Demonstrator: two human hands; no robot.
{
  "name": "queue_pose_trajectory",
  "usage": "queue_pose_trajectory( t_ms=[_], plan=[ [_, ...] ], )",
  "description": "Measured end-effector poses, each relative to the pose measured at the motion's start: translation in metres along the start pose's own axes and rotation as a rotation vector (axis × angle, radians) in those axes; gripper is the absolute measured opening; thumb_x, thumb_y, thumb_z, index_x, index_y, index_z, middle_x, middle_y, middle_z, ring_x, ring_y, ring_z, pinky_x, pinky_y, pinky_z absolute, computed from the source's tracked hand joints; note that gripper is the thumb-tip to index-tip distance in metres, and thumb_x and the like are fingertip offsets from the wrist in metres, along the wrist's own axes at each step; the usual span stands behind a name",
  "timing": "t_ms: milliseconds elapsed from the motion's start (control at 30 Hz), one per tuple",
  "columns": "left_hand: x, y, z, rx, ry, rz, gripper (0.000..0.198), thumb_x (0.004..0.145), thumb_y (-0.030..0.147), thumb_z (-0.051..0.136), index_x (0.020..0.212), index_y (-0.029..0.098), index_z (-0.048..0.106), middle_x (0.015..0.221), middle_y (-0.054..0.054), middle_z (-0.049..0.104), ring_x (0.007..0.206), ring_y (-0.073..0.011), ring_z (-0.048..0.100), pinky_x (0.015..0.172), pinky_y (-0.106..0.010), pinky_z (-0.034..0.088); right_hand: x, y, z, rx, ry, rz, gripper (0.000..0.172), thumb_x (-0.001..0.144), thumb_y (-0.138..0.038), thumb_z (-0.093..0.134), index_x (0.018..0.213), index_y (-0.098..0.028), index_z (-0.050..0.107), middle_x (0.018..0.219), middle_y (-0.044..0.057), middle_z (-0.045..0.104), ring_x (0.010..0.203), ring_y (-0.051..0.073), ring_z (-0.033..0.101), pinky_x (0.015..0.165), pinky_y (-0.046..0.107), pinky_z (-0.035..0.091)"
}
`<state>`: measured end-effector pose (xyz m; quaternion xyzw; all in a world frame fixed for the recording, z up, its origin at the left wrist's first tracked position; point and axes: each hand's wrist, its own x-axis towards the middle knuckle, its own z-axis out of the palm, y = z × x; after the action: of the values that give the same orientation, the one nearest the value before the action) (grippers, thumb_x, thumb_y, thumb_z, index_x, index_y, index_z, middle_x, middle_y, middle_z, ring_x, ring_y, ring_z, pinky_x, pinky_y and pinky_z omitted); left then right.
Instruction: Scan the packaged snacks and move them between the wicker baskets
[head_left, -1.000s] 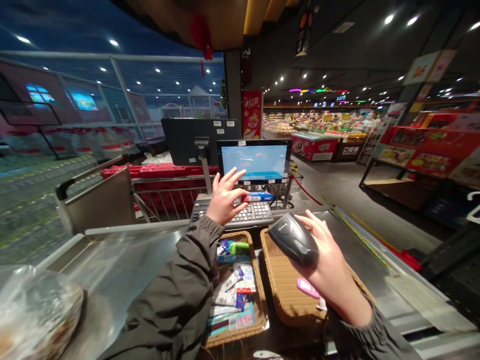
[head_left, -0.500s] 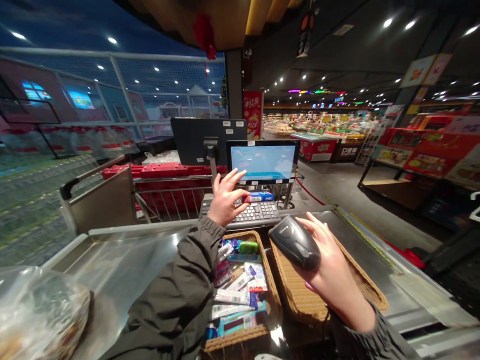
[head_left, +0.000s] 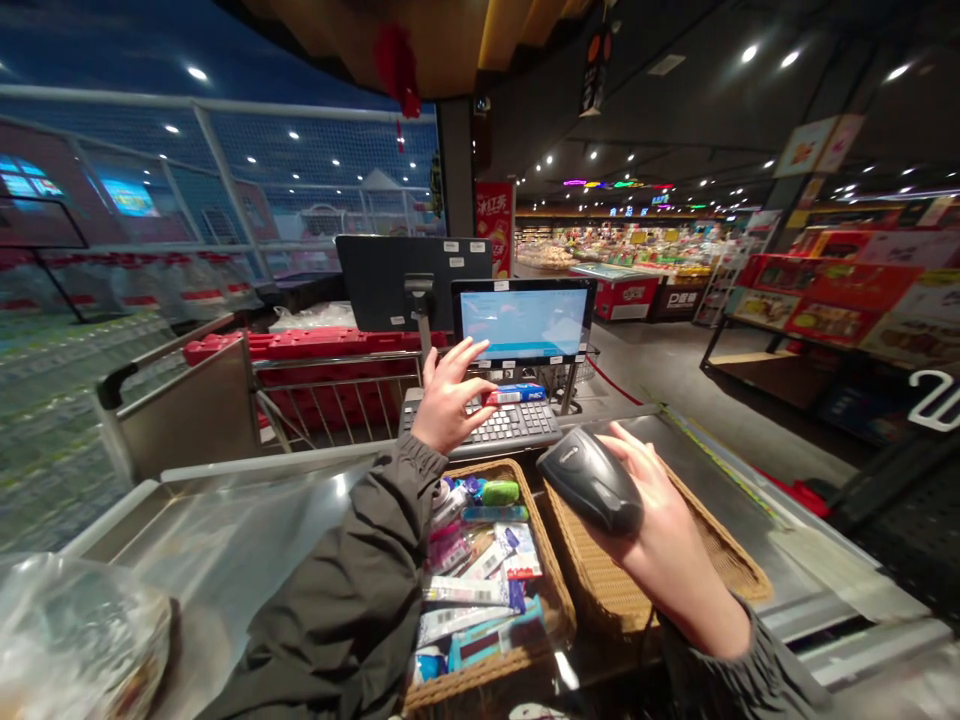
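Note:
My left hand (head_left: 444, 400) is over the keyboard (head_left: 510, 425). Its thumb and index finger pinch the left end of a slim blue and red packet (head_left: 519, 394) with a pale barcode area, while the other fingers are stretched out. My right hand (head_left: 660, 510) is wrapped round a black barcode scanner (head_left: 589, 482), its head pointing up and left. Beneath my left forearm stands a wicker basket (head_left: 564, 600) filled with several small wrapped items (head_left: 472, 590). Another wicker basket (head_left: 739, 555) lies under the scanner; my right hand hides part of its inside.
A lit touchscreen (head_left: 521, 320) stands behind the keyboard, beside the back of a second monitor (head_left: 375, 280). At the lower left, a clear plastic bag (head_left: 82, 620) rests on the metal counter (head_left: 247, 540). A shopping cart (head_left: 337, 400) is beyond the counter.
The view has turned slightly to the right, so the surroundings shift left. Both hands keep nearly the same pose, with the packet and the scanner still held.

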<state>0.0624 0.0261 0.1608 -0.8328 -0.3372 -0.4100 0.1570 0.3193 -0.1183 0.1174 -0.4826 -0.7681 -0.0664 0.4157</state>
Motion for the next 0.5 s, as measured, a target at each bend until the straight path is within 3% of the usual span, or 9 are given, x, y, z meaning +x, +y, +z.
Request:
queue_pose_trajectory(
  t_ms=[300,500],
  plan=[
    [-0.018,0.002,-0.010,-0.021,-0.047,-0.022,0.013,0.087,0.034,0.066,0.089,0.024,0.074,0.152,-0.009,0.050,0.145,-0.0299,0.040,0.123,-0.061,0.011,-0.006,-0.001,0.001,0.011,-0.016,-0.009,0.043,0.083,-0.032,0.065,0.125,-0.021,0.058,0.134,0.016,0.059,0.141,0.040,0.041,0.113,0.065,0.036],
    [-0.053,0.002,-0.023,-0.024,-0.143,-0.027,0.013,0.086,0.035,0.069,0.087,0.023,0.073,0.151,-0.008,0.051,0.145,-0.0308,0.040,0.123,-0.063,0.009,-0.010,-0.010,0.009,0.059,-0.051,-0.009,0.041,0.083,-0.030,0.066,0.122,-0.020,0.060,0.133,0.017,0.059,0.141,0.040,0.043,0.113,0.064,0.037]
  ],
)
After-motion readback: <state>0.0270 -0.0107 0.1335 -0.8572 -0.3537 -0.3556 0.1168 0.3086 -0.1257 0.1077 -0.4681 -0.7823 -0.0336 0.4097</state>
